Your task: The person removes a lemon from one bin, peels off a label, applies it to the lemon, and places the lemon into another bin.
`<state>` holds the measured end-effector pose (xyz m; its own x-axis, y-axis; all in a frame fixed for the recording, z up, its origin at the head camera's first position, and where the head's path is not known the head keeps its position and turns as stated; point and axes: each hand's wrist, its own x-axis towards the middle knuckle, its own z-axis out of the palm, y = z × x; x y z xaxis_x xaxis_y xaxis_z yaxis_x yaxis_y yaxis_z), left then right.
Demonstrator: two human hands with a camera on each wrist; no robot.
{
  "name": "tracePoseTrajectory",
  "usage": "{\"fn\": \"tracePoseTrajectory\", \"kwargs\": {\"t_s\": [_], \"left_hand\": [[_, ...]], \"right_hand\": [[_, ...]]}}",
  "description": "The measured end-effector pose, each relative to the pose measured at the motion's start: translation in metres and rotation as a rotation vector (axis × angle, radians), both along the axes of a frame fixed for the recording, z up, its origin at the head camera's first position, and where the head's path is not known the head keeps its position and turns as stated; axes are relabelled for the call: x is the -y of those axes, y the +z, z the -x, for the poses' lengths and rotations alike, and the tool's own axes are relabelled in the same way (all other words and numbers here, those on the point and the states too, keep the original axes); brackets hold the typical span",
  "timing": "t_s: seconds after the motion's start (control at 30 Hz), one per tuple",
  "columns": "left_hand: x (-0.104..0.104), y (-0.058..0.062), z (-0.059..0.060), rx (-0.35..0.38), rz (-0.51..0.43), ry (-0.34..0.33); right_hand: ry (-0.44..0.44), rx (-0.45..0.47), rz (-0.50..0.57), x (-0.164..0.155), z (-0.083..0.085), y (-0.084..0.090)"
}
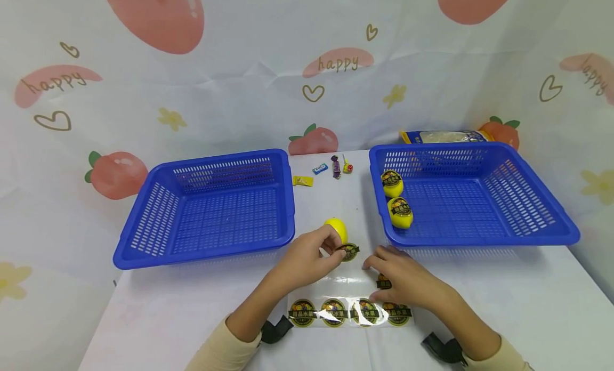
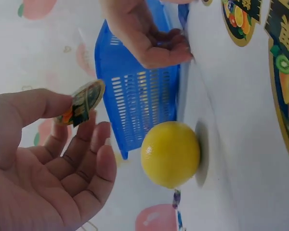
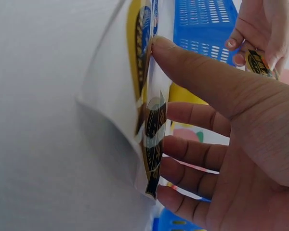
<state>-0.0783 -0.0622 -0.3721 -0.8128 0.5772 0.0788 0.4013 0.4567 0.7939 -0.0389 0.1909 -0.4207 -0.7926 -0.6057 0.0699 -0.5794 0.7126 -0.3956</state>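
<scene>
Between its thumb and finger my left hand (image 1: 307, 259) pinches a round black-and-gold fruit sticker (image 2: 89, 98). Just beyond that hand, on the white table, sits a plain yellow lemon (image 1: 337, 228). My right hand (image 1: 408, 277) is over the right side of the clear sticker sheet (image 1: 336, 285), fingers spread and lightly bent. In the right wrist view its thumb and fingertips are at the sheet, whose edge is curled up from the table. A row of printed stickers (image 1: 334, 312) runs along the sheet's near edge; another sticker is partly hidden under the right hand.
A blue basket (image 1: 203, 256) stands at left. Another blue basket (image 1: 479, 241) at right holds two stickered lemons (image 1: 401, 214). Between them at the back lie a yellow packet (image 1: 303, 181), wrapped candies (image 1: 336, 167) and a lollipop (image 1: 348, 167). A bag (image 1: 443, 137) lies behind the right basket.
</scene>
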Motion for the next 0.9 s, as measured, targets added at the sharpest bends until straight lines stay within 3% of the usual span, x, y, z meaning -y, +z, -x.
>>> {"fn": "tracePoseTrajectory", "kwargs": {"t_s": [0.27, 0.53, 0.67, 0.9], "left_hand": [[-0.004, -0.007, 0.004, 0.031, -0.168, 0.026], [-0.009, -0.016, 0.007, 0.065, -0.3, 0.075], [-0.012, -0.023, 0.01, 0.123, -0.319, 0.115], [-0.015, -0.034, 0.015, 0.204, -0.381, 0.15]], "right_hand": [[0.014, -0.027, -0.014, 0.001, 0.001, 0.002], [-0.041, -0.024, 0.041, 0.008, 0.004, 0.008], [-0.119, 0.028, 0.173, 0.015, 0.007, 0.01], [-0.207, 0.229, 0.501, 0.028, 0.013, 0.01]]}}
